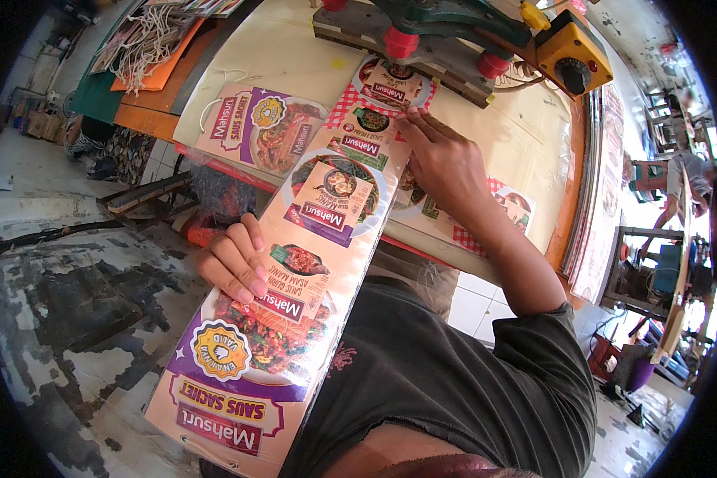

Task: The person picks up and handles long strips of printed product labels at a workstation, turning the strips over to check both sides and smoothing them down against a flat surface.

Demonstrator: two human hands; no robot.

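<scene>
A long, glossy printed hanging strip (303, 275) with food pictures runs from near my chest up to the worktable. My left hand (235, 259) grips its left edge, fingers on top and thumb hidden beneath. At the strip's far end my right hand (442, 151) is closed on the right edge, fingertips on the print. That far end reaches the metal bar of a bench machine (454, 40) with red round parts. Two small holes show at the strip's near end. Another printed strip (267, 127) with a white cord lies left of it, and a third (486, 211) lies partly under my right forearm.
A yellow control box (573, 56) with a black dial sits on the machine's right. Corded printed sheets (147, 48) are piled at the far left. Clear plastic (219, 191) hangs below the cream tabletop's (526, 151) front edge. Another person (689, 179) is at far right.
</scene>
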